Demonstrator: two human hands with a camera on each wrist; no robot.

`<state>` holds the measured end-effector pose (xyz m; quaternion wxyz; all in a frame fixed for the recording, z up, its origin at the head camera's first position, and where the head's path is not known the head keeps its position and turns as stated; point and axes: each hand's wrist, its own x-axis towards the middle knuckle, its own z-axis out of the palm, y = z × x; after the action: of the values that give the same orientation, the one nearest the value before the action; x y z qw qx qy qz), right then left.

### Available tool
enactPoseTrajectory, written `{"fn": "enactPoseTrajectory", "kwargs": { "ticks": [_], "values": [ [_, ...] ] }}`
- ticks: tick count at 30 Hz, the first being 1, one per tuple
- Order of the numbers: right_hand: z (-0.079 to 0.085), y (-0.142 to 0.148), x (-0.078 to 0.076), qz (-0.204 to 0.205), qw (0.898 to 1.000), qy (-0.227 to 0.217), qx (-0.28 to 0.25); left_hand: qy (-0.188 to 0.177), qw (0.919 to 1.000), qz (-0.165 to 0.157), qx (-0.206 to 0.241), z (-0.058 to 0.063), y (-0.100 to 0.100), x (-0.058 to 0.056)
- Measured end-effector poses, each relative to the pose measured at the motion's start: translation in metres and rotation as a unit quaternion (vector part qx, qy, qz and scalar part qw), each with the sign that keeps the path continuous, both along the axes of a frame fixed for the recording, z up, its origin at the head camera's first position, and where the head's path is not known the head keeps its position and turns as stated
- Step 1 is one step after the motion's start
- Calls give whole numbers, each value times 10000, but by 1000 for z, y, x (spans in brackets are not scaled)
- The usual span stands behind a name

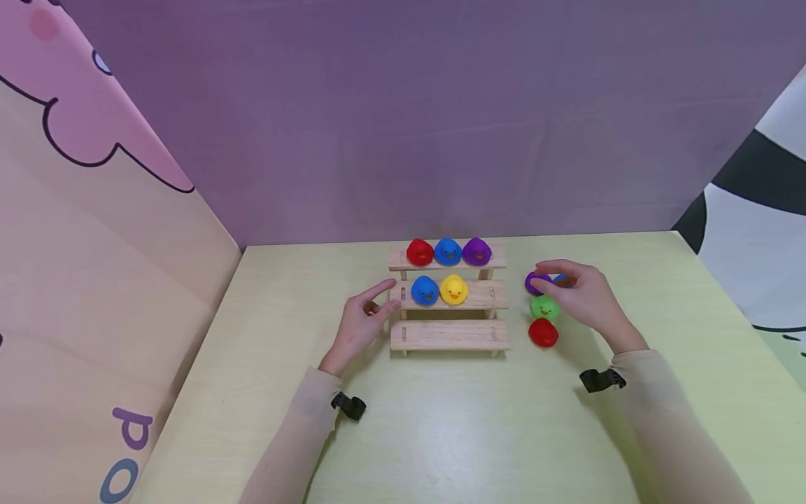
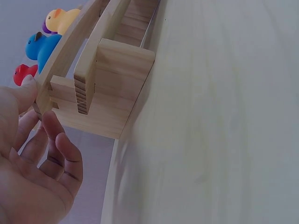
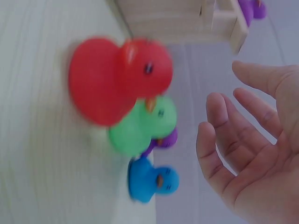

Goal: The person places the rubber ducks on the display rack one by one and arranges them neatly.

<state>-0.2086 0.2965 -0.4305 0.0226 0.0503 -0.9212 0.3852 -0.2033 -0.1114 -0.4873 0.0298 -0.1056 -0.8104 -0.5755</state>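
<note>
A three-tier wooden stand has red, blue and purple toy ducks on its top board. On the middle board sit a blue duck and a yellow duck. My left hand pinches the left end of the middle board between thumb and fingers. To the stand's right, my right hand hovers over a purple duck and a blue duck, its fingers parted around nothing. A green duck and a red duck line up nearer me.
The light wooden table ends at a purple backdrop close behind the stand. A printed panel rises along the left side, and a black-and-white panel stands at the right. Black straps circle both wrists.
</note>
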Motion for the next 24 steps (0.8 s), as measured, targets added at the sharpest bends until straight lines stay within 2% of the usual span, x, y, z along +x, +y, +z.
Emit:
{"fn": "enactPoseTrajectory", "kwargs": {
  "ticks": [8, 12, 18, 24],
  "values": [
    [-12, 37, -10, -261, 9994, -124, 174, 20, 10000, 4, 10, 1, 0, -1],
    [-19, 49, -12, -241, 9987, -397, 186, 22, 10000, -11, -51, 1, -1, 0],
    [-27, 56, -12, -223, 9964, -800, 139, 59, 9999, -47, -126, 0, -1, -1],
    [-32, 57, -12, -199, 9963, -824, 139, 68, 9999, -51, -90, -1, -2, -1]
  ]
}}
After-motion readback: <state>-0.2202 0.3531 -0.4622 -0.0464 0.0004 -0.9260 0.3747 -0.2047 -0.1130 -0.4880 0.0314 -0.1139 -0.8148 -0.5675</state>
